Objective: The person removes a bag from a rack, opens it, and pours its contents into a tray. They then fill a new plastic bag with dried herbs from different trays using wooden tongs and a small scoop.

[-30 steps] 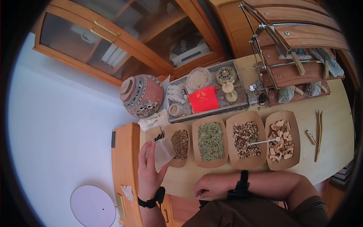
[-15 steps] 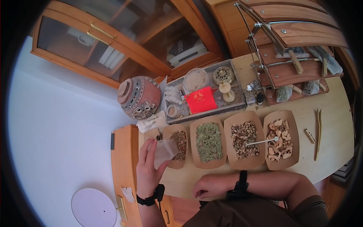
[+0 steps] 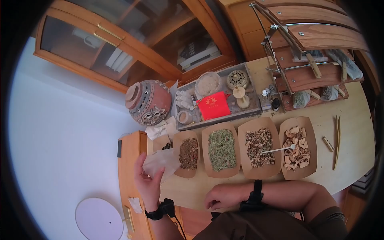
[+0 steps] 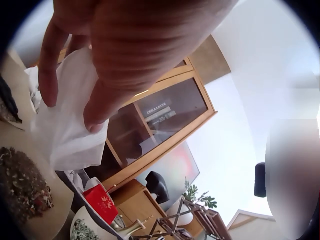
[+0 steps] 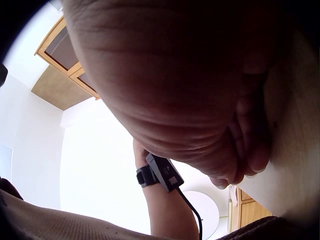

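My left hand (image 3: pixel 149 188) holds a translucent white filter bag (image 3: pixel 163 162) between thumb and fingers, over the left end of the row of paper trays. In the left wrist view the thumb lies on one face of the bag (image 4: pixel 75 112), with fingers on the other side. Just right of the bag, a tray (image 3: pixel 187 173) contains a brown-red herb mix (image 3: pixel 189 152). My right hand (image 3: pixel 227 196) rests at the table's front edge, fingers loosely curled and holding nothing. Part of the leftmost tray (image 3: pixel 160 142), with dark pieces in it, is hidden behind the bag.
Further right stand trays of green herb (image 3: pixel 222 150), brown chunks (image 3: pixel 260 140) and pale slices (image 3: pixel 296 154); a white spoon (image 3: pixel 278 149) spans the last two. Behind are a grey tray (image 3: pixel 216 123), a clay jar (image 3: pixel 150 102) and a wooden rack (image 3: pixel 312 76). Tweezers (image 3: pixel 337 142) lie right.
My left hand has shifted left and turned, and the bag now appears wider and spread out over the leftmost tray. The right hand stays in place.
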The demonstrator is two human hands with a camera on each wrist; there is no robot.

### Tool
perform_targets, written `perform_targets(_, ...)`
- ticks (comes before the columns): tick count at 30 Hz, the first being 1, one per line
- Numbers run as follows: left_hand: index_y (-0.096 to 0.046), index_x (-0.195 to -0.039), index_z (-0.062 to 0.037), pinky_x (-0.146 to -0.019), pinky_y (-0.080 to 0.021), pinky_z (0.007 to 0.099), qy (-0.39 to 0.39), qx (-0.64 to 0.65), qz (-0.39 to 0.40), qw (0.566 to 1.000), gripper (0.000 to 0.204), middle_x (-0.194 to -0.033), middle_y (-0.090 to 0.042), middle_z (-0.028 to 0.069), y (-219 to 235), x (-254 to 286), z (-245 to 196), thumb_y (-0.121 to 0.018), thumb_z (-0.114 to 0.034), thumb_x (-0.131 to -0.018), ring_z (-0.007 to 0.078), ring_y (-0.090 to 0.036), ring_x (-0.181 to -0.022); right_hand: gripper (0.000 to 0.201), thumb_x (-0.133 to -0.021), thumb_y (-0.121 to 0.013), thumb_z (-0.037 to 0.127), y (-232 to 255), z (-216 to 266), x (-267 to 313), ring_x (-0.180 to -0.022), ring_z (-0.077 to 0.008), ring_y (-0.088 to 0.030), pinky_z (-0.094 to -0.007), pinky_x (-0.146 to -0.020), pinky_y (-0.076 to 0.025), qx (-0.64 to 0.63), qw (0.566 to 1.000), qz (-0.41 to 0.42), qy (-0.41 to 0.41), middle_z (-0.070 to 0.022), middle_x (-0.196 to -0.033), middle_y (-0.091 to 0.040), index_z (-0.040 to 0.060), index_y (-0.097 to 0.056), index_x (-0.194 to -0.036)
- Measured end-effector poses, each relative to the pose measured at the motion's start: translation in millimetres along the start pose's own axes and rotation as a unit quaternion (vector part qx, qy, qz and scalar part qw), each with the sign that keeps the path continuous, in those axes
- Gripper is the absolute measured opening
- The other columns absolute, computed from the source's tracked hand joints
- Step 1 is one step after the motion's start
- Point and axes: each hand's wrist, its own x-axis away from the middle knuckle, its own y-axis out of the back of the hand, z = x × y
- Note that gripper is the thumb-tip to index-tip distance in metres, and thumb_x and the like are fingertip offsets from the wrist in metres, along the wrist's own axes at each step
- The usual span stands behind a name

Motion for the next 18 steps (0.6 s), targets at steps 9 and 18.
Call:
perform_targets(9, -0.057, -0.142, -0.0009, -0.109, -0.051, 0.0382, 0.016, 0.030, -0.004, 0.999, 0.068, -0.153, -0.052, 0.0163, -8, 8, 9, -0.081, 0.011, -0.080, 0.0241, -0.054, -0.136, 0.019, -0.093, -0.071, 0.009, 3, 3, 1, -0.090, -0.0260, -0.072, -0.0390, -0.079, -0.056, -0.002, 1.000, 0.006, -0.007, -0.0121, -0.098, -0.073, 0.0018, -0.071, -0.110)
perform_targets(18, -0.057, -0.141, -0.0010, -0.103, -0.056, 0.0352, 0.028, 0.092, -0.085, 0.992, 0.064, -0.155, -0.049, 0.0173, -20, 24, 10, -0.077, 0.013, -0.083, 0.0236, -0.056, -0.135, 0.019, -0.087, -0.074, 0.009, 2, 2, 1, -0.089, -0.0289, -0.073, -0.0403, -0.080, -0.056, -0.016, 1.000, -0.009, -0.005, -0.0135, -0.094, -0.075, 0.0024, -0.073, -0.105)
